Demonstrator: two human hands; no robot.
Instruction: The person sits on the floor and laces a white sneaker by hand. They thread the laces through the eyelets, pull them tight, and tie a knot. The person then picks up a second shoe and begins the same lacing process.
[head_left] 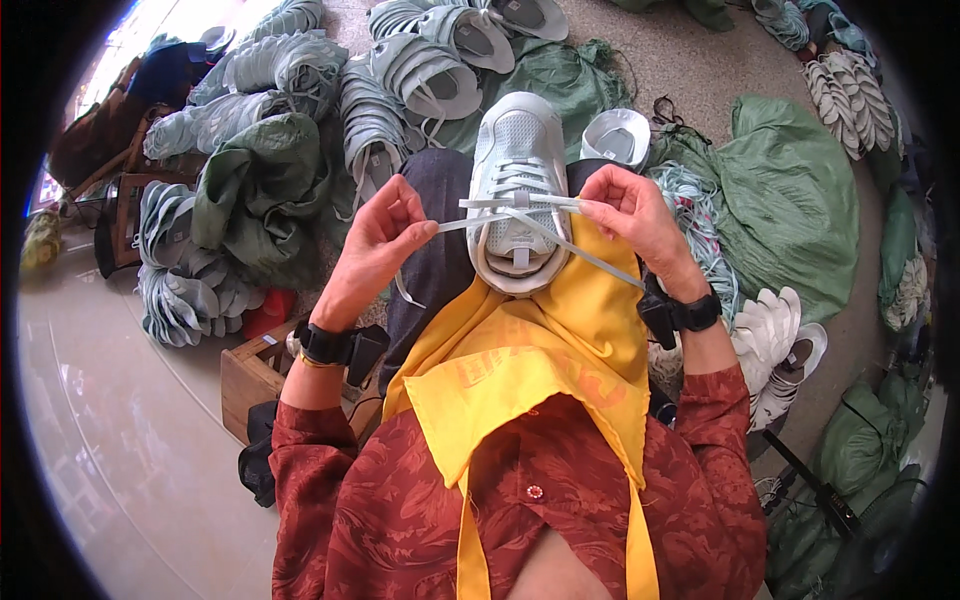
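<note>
A pale grey-blue sneaker (520,140) rests on my lap, its toe pointing away from me and its heel opening near my yellow apron (500,370). Flat pale shoelaces (545,230) cross over the tongue near the top of the lacing. On the left of the shoe, my left hand (385,225) pinches one lace, drawn out sideways. My right hand (632,212) pinches lace on the other side, close to the shoe's edge. One lace end slants down to the right, below my right hand.
Stacks of pale shoe uppers (420,75) lie ahead and to the left. Green sacks (780,210) spread at the right, beside a bundle of loose laces (690,215). A wooden box (250,375) stands by my left arm. White uppers (775,345) sit near my right forearm.
</note>
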